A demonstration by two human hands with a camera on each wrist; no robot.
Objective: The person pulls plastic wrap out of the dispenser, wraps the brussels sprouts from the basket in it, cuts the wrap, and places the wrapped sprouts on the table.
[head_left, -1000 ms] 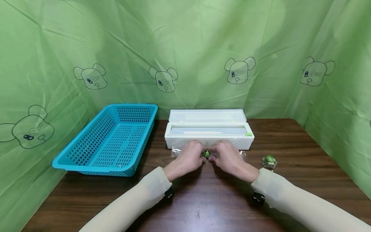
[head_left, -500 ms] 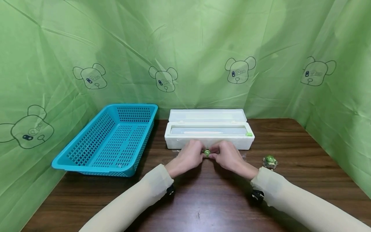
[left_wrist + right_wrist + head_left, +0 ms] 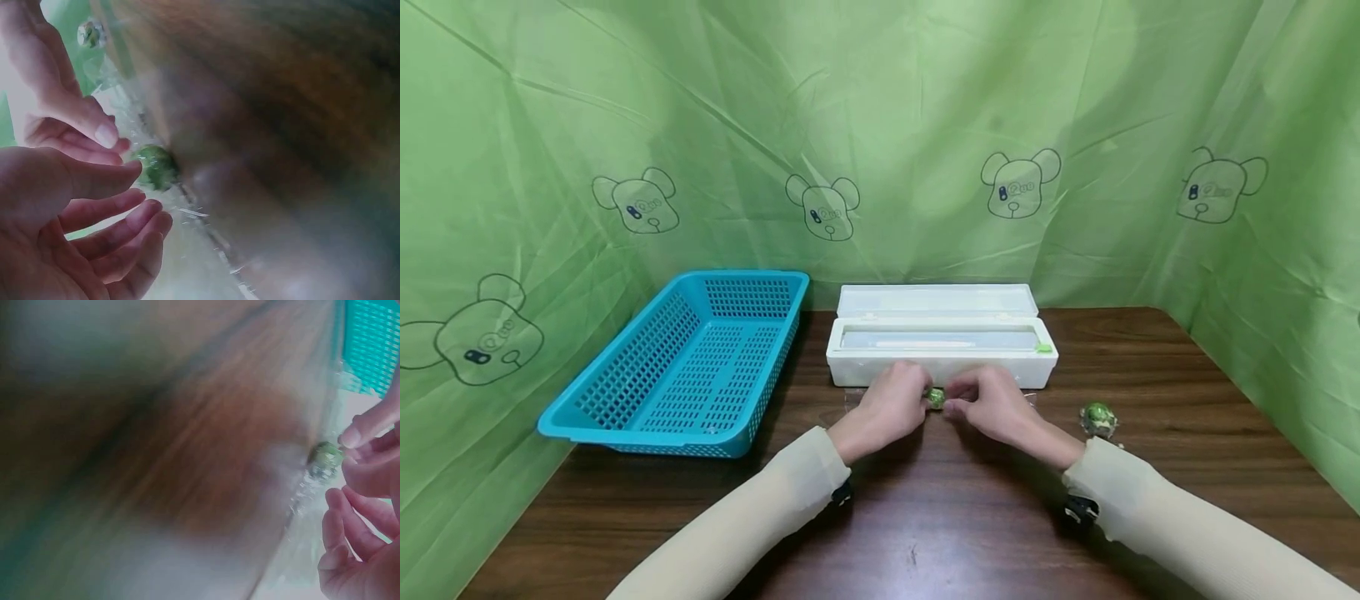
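A small round green vegetable (image 3: pixel 936 398) lies on a strip of clear cling film (image 3: pixel 303 494) in front of a white cling film dispenser (image 3: pixel 940 368). My left hand (image 3: pixel 892 407) holds its left side, thumb tip against it in the right wrist view. My right hand (image 3: pixel 992 404) is close on its right side, with bent fingers and a gap between thumb and forefinger in the head view. In the left wrist view, the vegetable (image 3: pixel 156 167) appears beyond the left thumb. Fingers partly hide the film.
A film-wrapped green vegetable (image 3: pixel 1099 418) sits right of the right hand. The dispenser's lid (image 3: pixel 936 300) is raised, and a green slider (image 3: pixel 1043 347) sits on its cutter rail. A blue perforated basket (image 3: pixel 741 421) stands left on the brown wooden table (image 3: pixel 880 525).
My right hand has shifted slightly right, and a gap shows between its thumb and forefinger. The left hand stays at the vegetable, which shows a little lighter green than a second ago.
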